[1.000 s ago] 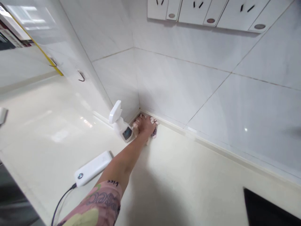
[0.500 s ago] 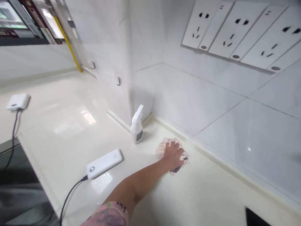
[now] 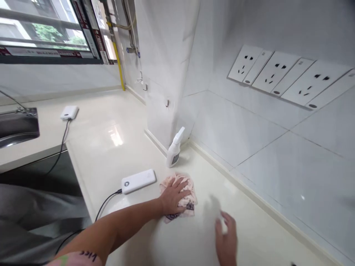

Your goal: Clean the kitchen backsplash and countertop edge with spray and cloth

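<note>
My left hand (image 3: 174, 197) lies flat on a crumpled pale pink cloth (image 3: 188, 186) with dark lettering, its fingers spread and pressing the cloth against the countertop. A white spray bottle (image 3: 173, 153) stands upright just beyond the cloth, close to the wall corner. Over the counter to the right is my right hand (image 3: 226, 240), somewhat blurred, with thumb and forefinger apart and nothing between them.
A white power bank (image 3: 138, 181) with a black cable lies left of the cloth. Farther back sits another white device (image 3: 69, 112) with a cable, near a metal sink (image 3: 19, 127). Sockets (image 3: 267, 75) line the right wall. The counter's front edge (image 3: 80, 184) runs at left.
My left hand and the cloth have moved left, nearer to the power bank, and the fingers are spread wider. My right hand has come into view. The camera view has shifted left.
</note>
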The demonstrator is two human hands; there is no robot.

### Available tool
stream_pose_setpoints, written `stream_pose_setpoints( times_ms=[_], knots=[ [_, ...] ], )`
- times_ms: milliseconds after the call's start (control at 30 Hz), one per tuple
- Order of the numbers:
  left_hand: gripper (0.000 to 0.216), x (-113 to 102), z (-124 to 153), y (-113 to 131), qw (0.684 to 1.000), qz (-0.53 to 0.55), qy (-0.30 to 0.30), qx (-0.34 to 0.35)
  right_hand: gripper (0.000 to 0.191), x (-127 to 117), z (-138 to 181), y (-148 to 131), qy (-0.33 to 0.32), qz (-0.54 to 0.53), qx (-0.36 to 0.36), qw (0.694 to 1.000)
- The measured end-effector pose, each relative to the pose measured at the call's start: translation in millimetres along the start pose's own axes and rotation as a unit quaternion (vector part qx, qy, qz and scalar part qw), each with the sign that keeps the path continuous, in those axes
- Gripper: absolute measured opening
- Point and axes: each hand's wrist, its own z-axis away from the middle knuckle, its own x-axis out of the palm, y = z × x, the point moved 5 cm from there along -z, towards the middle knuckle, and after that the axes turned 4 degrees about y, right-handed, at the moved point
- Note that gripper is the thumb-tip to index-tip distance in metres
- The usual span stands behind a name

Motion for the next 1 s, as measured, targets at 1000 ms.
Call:
stream_pose_setpoints(
  times_ms=[1000],
  knots=[
    [0.081,28.3,0.6,-8.4,0.994,0.089,-0.037,0.047,0.032,154.3,-197.3,-149.0,-0.059,-0.267,0.095,0.957]
  ],
)
